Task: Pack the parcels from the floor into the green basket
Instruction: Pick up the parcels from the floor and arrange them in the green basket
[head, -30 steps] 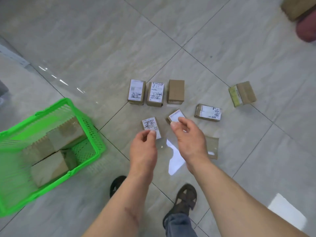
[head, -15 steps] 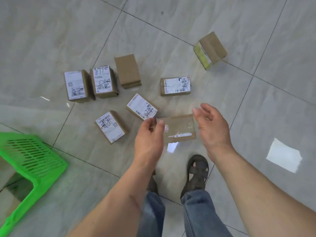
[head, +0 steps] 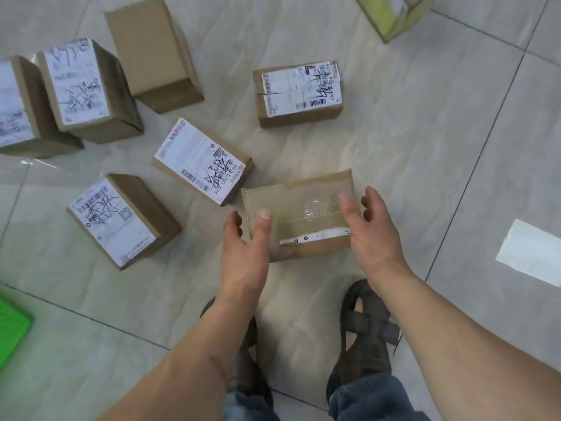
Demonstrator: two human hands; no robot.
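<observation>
Both hands frame a flat brown parcel wrapped in clear tape, which lies on the tiled floor just ahead of the person's sandalled feet. The left hand is at the parcel's left end, its thumb laid over the top face and its fingers down along the left edge, hardly curled; the right hand stands at the right end with thumb on the top face and fingers spread beyond the edge. Whether either hand has a firm hold or only touches the cardboard cannot be told from this view. Just beyond the parcel's far left corner lies a labelled box, turned at an angle, and to its left sits another labelled box. Farther out, a box with a white shipping label rests well apart, a plain brown box stands to the upper left, and two more labelled boxes sit side by side at the left edge. A box with a yellow-green side is cut off by the top of the view. Only a corner of the green basket shows at the lower left, well apart from the hands.
</observation>
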